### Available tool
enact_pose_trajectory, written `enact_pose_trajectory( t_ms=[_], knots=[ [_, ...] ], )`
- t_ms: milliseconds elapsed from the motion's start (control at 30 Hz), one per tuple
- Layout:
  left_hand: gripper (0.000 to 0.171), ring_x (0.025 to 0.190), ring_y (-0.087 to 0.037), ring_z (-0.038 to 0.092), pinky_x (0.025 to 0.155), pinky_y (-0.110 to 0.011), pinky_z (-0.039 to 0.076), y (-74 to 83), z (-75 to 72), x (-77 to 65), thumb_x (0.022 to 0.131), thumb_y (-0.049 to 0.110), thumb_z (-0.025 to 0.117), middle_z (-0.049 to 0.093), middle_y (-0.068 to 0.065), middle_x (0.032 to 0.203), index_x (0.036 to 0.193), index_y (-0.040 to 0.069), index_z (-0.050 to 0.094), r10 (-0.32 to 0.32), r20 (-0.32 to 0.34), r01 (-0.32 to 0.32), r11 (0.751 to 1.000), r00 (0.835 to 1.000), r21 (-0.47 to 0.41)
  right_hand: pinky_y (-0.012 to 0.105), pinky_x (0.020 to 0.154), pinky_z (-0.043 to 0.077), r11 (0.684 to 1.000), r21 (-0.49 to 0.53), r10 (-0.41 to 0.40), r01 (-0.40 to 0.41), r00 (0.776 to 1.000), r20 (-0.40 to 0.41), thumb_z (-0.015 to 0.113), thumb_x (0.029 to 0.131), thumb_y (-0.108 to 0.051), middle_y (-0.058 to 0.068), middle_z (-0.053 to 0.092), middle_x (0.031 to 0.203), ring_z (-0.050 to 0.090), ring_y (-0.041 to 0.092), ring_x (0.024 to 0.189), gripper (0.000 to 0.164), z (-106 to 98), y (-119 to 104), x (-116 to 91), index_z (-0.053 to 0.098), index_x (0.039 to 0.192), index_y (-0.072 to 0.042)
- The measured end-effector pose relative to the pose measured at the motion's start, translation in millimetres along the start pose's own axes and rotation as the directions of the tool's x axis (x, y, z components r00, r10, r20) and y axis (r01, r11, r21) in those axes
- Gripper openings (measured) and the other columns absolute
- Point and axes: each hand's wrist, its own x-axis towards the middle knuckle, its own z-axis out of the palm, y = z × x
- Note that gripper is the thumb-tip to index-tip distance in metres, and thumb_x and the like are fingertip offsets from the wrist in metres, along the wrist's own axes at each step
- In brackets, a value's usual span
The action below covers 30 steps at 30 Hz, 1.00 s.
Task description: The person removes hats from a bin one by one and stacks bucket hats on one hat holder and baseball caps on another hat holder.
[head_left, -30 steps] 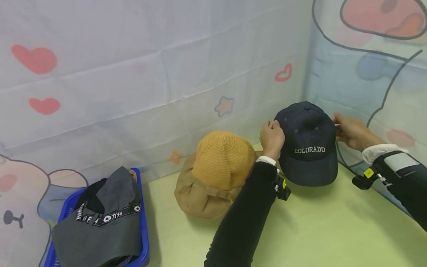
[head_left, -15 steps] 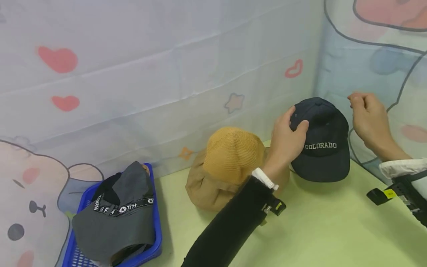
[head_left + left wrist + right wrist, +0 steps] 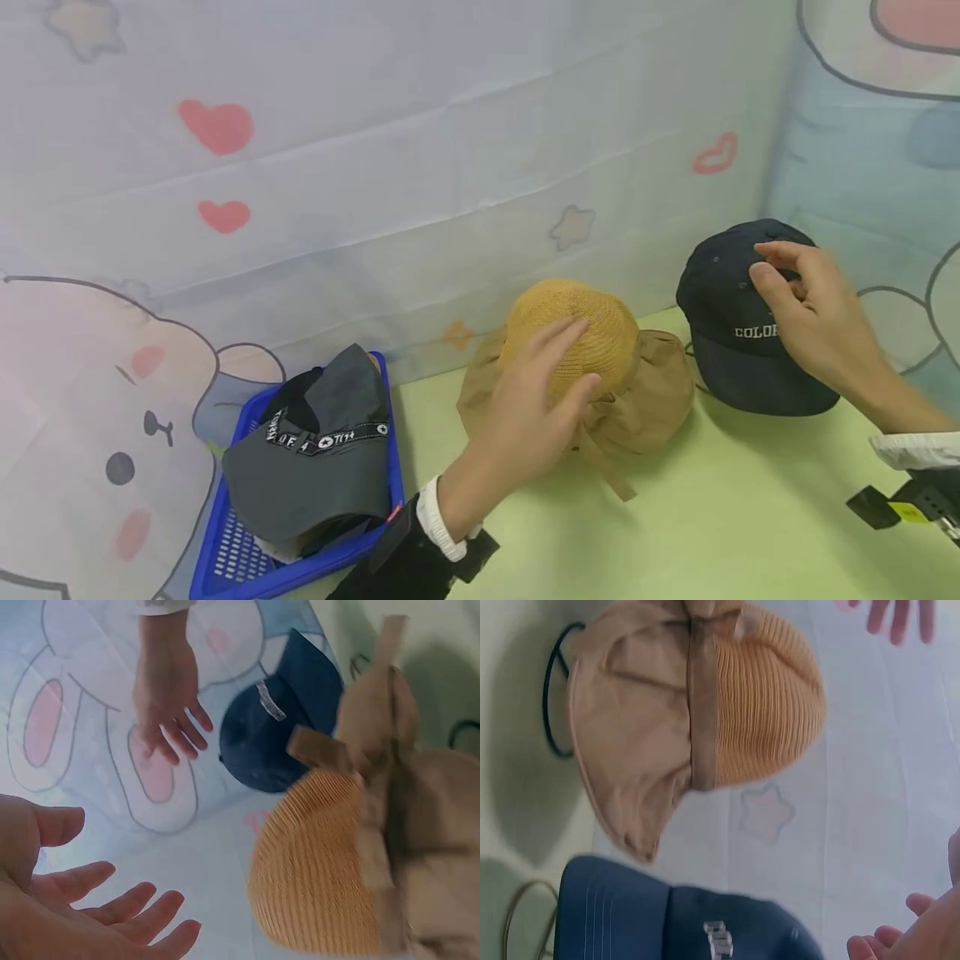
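My left hand (image 3: 517, 408), fingers spread, overlaps a sun hat (image 3: 600, 308) with a yellow ribbed crown and a floppy tan brim. It holds nothing; the left wrist view shows the hand (image 3: 97, 900) apart from the crown. A navy baseball cap (image 3: 716, 308) lettered COLORADO stands to the right. In front of this cap my right hand (image 3: 821, 325) hovers with loosely bent fingers and nothing in them, hiding part of the lettering. Under the sun hat's brim a dark wire loop (image 3: 546, 697) shows in the right wrist view.
A blue plastic basket (image 3: 393, 458) at the left holds a grey cap (image 3: 315, 483) with a black lettered band. Everything sits on a light green surface (image 3: 675, 517). Behind rises a pale printed cloth (image 3: 360, 217), meeting a second cloth at the right corner.
Both hands have let go of the navy cap, which stays standing. My left hand has moved left, in front of the sun hat. The head view has turned rightward-shifting the scene, showing more of the basket.
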Motion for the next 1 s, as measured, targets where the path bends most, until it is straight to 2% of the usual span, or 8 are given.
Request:
enact_pose_trajectory(
  t_ms=[167,333,400,533,600,700,800,1000],
  knots=[
    [0.058,0.145,-0.028,0.041,0.117,-0.048,0.035,-24.2,-21.7,-25.1,0.103,0.022,0.066,0.043,-0.011,0.158,0.156,0.011,0.045,-0.004,-0.04,0.007,0.997,0.999,0.075,0.049,0.092,0.038,1.0,-0.015,0.005,-0.004,0.997,0.074,0.045,0.111,-0.026,0.027,0.037,0.155,0.049,0.049,0.12,0.052,9.7,-8.7,-4.9,0.038,0.159,-0.009],
    [0.055,0.14,-0.036,0.047,0.112,-0.054,0.041,-42.0,-40.7,-44.8,0.102,0.021,0.068,0.044,-0.014,0.157,0.153,0.013,0.05,-0.041,-0.1,0.056,0.988,0.994,0.143,0.067,0.09,0.037,0.999,-0.011,-0.034,0.036,0.986,0.166,0.049,0.11,-0.025,0.024,0.03,0.162,0.048,0.054,0.123,0.058,21.8,-15.5,-10.2,0.029,0.163,-0.013],
    [0.055,0.141,-0.039,0.045,0.111,-0.061,0.038,-48.8,-48.0,-53.5,0.102,0.023,0.069,0.043,-0.014,0.158,0.153,0.016,0.05,-0.084,-0.114,0.104,0.979,0.99,0.177,0.058,0.094,0.042,0.997,-0.02,-0.075,0.081,0.979,0.19,0.052,0.109,-0.023,0.023,0.03,0.163,0.05,0.052,0.121,0.06,27.2,-16.5,-12.3,0.03,0.163,-0.012],
    [0.056,0.145,-0.042,0.038,0.111,-0.072,0.03,-63.3,-61.9,-70.5,0.102,0.024,0.068,0.039,-0.015,0.16,0.154,0.017,0.049,-0.165,-0.142,0.195,0.952,0.976,0.237,0.017,0.094,0.038,0.981,-0.016,-0.188,0.194,0.964,0.186,0.06,0.105,-0.016,0.025,0.037,0.159,0.05,0.045,0.121,0.059,40.4,-16.1,-15.4,0.037,0.159,-0.005],
    [0.057,0.146,-0.041,0.036,0.111,-0.073,0.028,-71.0,-67.3,-75.1,0.102,0.023,0.069,0.04,-0.017,0.159,0.154,0.014,0.049,-0.167,-0.155,0.205,0.939,0.974,0.275,0.013,0.094,0.033,0.972,-0.019,-0.228,0.235,0.958,0.172,0.063,0.104,-0.014,0.027,0.04,0.156,0.048,0.044,0.123,0.06,44.0,-16.3,-19.0,0.039,0.157,-0.003],
    [0.058,0.146,-0.041,0.037,0.111,-0.071,0.031,-82.4,-75.3,-81.0,0.1,0.022,0.071,0.04,-0.019,0.159,0.153,0.012,0.05,-0.167,-0.171,0.217,0.917,0.971,0.335,0.041,0.114,0.033,0.966,-0.016,-0.252,0.259,0.952,0.172,0.065,0.102,-0.014,0.029,0.039,0.155,0.042,0.049,0.132,0.061,47.5,-18.9,-25.0,0.04,0.157,-0.003],
    [0.06,0.145,-0.043,0.037,0.11,-0.071,0.033,-92.9,-83.2,-86.7,0.099,0.021,0.072,0.039,-0.02,0.159,0.154,0.012,0.049,-0.187,-0.177,0.242,0.896,0.966,0.373,0.072,0.11,0.024,0.96,-0.007,-0.274,0.28,0.944,0.186,0.067,0.101,-0.015,0.03,0.037,0.156,0.032,0.054,0.14,0.064,50.6,-23.3,-31.2,0.039,0.157,-0.002],
    [0.06,0.143,-0.05,0.037,0.11,-0.074,0.029,-109.8,-98.1,-98.7,0.1,0.021,0.071,0.037,-0.024,0.159,0.155,0.011,0.047,-0.281,-0.197,0.339,0.848,0.939,0.407,0.072,0.109,0.028,0.92,-0.045,-0.374,0.389,0.906,0.196,0.076,0.096,-0.021,0.027,0.039,0.155,0.033,0.052,0.142,0.065,66.1,-33.7,-41.0,0.047,0.152,-0.003]
  ],
)
